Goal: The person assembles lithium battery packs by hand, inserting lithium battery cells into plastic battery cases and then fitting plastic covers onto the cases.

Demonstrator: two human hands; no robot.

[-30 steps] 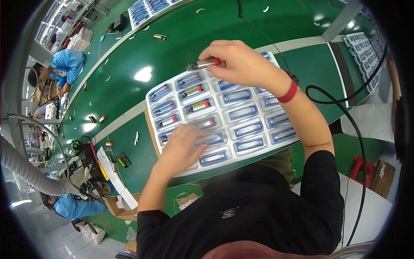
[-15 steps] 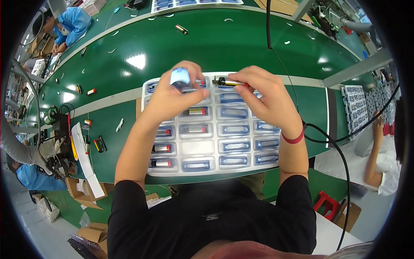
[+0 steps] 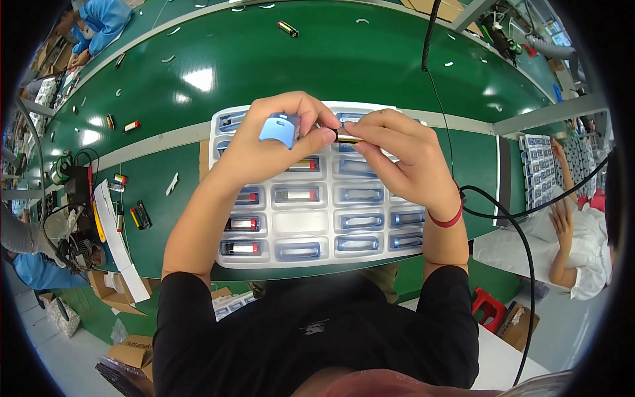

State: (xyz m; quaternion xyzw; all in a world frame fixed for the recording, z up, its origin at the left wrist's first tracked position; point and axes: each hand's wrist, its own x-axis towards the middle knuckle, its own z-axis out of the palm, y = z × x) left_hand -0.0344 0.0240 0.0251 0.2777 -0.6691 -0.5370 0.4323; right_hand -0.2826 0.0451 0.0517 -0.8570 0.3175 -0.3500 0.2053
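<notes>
Over the far half of a white moulded tray (image 3: 299, 223), both of my hands are closed and close together. A curved light-blue plastic shell (image 3: 279, 131) is held in my left hand (image 3: 264, 155), resting against the palm side. My left thumb and a fingertip meet at the black end of a slim battery assembly (image 3: 348, 139). My right hand (image 3: 403, 149) pinches that assembly by its other end; fingers hide much of it. Below, several tray pockets hold blue shells (image 3: 359, 221), some with red-ended battery assemblies (image 3: 241, 248) in them. One pocket near the middle holds no part.
A battery assembly (image 3: 288, 28) lies far off on the green bench (image 3: 245, 66). Loose parts, wires and a white strip (image 3: 122, 245) are at the left. A black cable (image 3: 509, 215) curves past my right arm. Co-workers sit at the upper left and right, beside another tray (image 3: 539, 169).
My hands have come together: the left thumb and finger now reach the battery assembly's end. The blue shell has turned slightly, and the whole view has shifted a little.
</notes>
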